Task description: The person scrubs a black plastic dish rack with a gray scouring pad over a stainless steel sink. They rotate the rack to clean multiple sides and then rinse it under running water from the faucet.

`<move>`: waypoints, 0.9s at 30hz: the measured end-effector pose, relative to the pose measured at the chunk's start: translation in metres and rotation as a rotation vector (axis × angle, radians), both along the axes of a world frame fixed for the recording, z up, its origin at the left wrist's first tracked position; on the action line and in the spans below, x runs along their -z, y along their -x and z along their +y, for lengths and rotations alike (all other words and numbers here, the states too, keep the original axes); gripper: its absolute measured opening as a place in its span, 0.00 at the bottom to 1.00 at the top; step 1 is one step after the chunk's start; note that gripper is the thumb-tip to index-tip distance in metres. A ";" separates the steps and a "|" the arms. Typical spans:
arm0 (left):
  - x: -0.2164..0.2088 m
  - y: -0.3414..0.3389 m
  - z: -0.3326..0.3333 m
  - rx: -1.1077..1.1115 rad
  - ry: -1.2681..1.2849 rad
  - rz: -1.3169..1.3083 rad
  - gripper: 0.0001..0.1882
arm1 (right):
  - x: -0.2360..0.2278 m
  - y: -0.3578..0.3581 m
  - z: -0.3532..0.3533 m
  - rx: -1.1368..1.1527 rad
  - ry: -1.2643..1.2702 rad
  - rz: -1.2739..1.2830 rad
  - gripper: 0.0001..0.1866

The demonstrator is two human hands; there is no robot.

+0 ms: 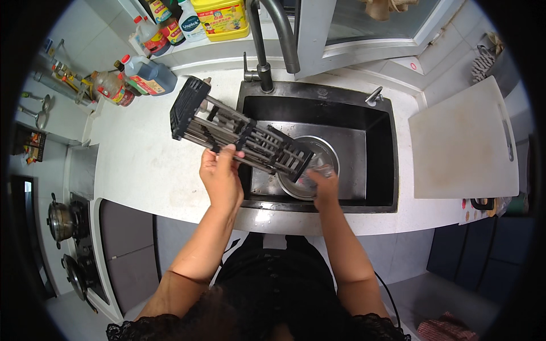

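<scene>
Long rack of black plastic and silvery metal rods is held at a slant across the left edge of the black rectangular sink: broad end over the surface left of the sink, narrow end inside the sink outline. Can't tell if it touches the sink edge.

Left hand, just left of the sink's front part, pinches the rack's near side between thumb and fingers. Right hand, over the sink, is closed on a crumpled see-through piece by the rack's narrow end; material unclear, fingers partly hidden.

Round silver metal bowl sits in the sink, under the right hand. Grey metal faucet stands at the sink's back edge, small silver metal knob at its back right corner.

White surface surrounds the sink. Right of sink: white rectangular cutting board. Left and behind: red-capped plastic jug of dark liquid. Behind sink, on the sill: yellow plastic tub. Far left of sink: dark lidded pot on the stove.
</scene>
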State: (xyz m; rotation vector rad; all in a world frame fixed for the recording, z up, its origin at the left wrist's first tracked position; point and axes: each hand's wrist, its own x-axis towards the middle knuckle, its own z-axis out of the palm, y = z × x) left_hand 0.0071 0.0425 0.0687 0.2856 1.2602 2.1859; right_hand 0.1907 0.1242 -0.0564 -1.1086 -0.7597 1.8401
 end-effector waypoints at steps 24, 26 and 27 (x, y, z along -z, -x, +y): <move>0.060 0.008 -0.035 0.047 0.268 0.417 0.08 | 0.060 0.018 -0.016 -0.771 -1.179 -0.837 0.08; 0.063 0.010 -0.035 -0.002 0.268 0.373 0.07 | 0.061 0.008 -0.033 -0.915 -1.336 -0.782 0.06; 0.063 0.012 -0.036 -0.020 0.262 0.311 0.07 | 0.068 0.004 -0.051 -0.885 -1.052 -0.690 0.05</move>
